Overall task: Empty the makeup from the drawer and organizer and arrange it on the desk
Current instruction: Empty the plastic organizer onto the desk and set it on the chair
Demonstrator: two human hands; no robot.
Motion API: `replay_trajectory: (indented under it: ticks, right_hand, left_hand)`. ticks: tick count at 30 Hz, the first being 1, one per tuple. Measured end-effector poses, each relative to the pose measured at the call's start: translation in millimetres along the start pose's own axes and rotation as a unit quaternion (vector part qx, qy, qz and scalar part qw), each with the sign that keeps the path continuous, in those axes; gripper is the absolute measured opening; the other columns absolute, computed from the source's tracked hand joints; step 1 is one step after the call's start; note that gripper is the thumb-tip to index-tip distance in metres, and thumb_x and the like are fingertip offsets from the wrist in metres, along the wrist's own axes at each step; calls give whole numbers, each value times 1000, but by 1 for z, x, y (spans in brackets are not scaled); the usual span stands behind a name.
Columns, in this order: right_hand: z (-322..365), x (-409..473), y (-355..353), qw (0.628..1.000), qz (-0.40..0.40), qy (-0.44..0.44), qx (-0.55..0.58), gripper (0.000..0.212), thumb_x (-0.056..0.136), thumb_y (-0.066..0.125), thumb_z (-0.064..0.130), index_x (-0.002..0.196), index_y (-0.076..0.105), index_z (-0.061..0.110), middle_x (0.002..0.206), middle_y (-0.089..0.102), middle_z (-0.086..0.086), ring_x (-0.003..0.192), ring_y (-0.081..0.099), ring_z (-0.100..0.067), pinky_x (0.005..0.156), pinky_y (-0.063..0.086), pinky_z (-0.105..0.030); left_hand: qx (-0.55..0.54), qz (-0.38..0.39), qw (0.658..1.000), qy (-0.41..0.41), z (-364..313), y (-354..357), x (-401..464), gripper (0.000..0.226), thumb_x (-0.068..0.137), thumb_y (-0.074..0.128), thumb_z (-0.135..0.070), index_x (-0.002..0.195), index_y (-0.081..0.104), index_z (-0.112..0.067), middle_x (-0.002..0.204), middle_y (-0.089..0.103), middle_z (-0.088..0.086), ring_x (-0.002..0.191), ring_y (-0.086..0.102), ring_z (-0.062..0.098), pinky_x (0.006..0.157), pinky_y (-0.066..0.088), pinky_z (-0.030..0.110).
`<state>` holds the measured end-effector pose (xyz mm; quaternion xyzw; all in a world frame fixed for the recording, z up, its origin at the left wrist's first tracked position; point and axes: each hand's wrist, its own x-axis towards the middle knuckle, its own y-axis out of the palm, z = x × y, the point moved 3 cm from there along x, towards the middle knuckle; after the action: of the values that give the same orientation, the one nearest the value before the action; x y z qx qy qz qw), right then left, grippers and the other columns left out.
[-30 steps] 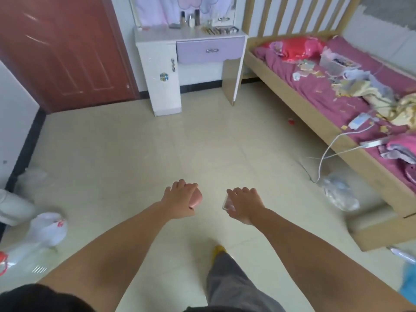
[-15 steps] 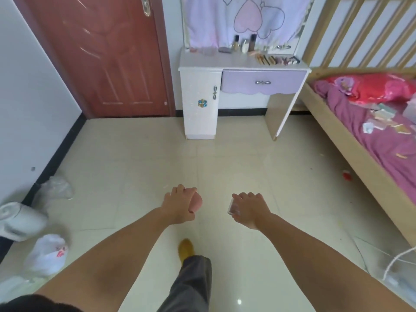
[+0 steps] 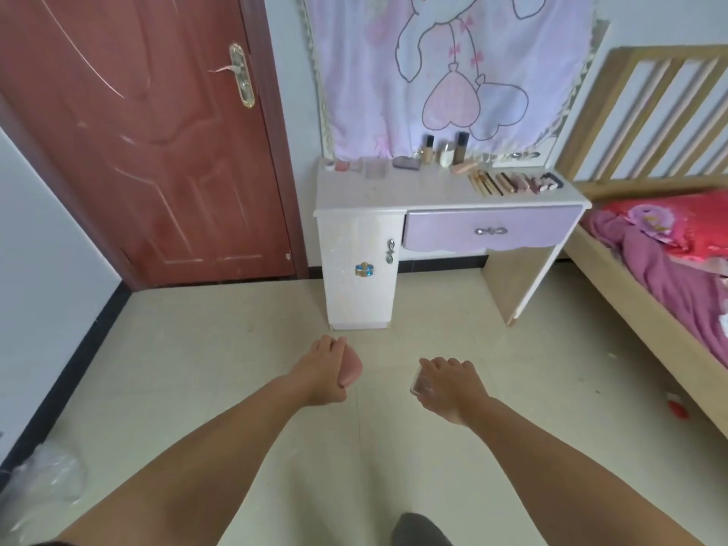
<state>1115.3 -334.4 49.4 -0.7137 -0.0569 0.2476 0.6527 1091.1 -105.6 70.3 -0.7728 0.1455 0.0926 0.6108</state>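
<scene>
Makeup in both hands, carried out in front at mid-floor, well short of the desk [image 3: 394,191]. Left hand [image 3: 325,372] curled over a rounded pink item [image 3: 350,368], fingers wrapped across the top, most of it hidden under the palm; probably a puff or sponge, kind not certain. Right hand [image 3: 449,388] clasping a small clear-and-white container [image 3: 418,385], only its left edge showing past the fingers. Both grips overhand and closed, arms extended toward the far wall: reads as transport, one item per hand.

Desk stands far centre against the wall. On its top already: a row of slim tubes and sticks [image 3: 512,183] laid side by side at the far right, upright bottles [image 3: 445,149] along the back edge, flat compacts [image 3: 366,167] toward the far left. Sorted by shape, apparently, tall at the back so nothing blocks the low pieces. Bare patch of top at near left, likely landing place for the two carried items. Lilac drawer [image 3: 492,232] closed flush under the top. Organizer not identifiable here.

Red door [image 3: 138,151] far left, bed [image 3: 650,269] along the right, cartoon cloth [image 3: 441,72] hung behind the desk.

Judgement: late in the task, placing still to be done.
</scene>
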Motion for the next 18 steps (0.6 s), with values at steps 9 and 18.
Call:
replay_trajectory:
  ticks: [9, 18]
  right_hand:
    - [-52, 250, -62, 999, -11, -49, 0, 57, 91, 43, 49, 138, 34, 18, 132, 51, -3, 117, 48, -27, 95, 35, -38]
    - [-83, 455, -137, 994, -15, -107, 31, 57, 90, 48, 48, 135, 36, 15, 133, 49, -4, 117, 47, -26, 95, 38, -38]
  left_hand:
    - [-54, 9, 998, -30, 61, -71, 221, 93, 74, 69, -27, 147, 12, -17, 143, 19, 8, 132, 24, 25, 103, 39, 34]
    - [-191, -30, 977, -89, 124, -156, 382, 94, 75, 71, -25, 149, 14, -12, 150, 26, 4, 135, 30, 20, 107, 33, 31]
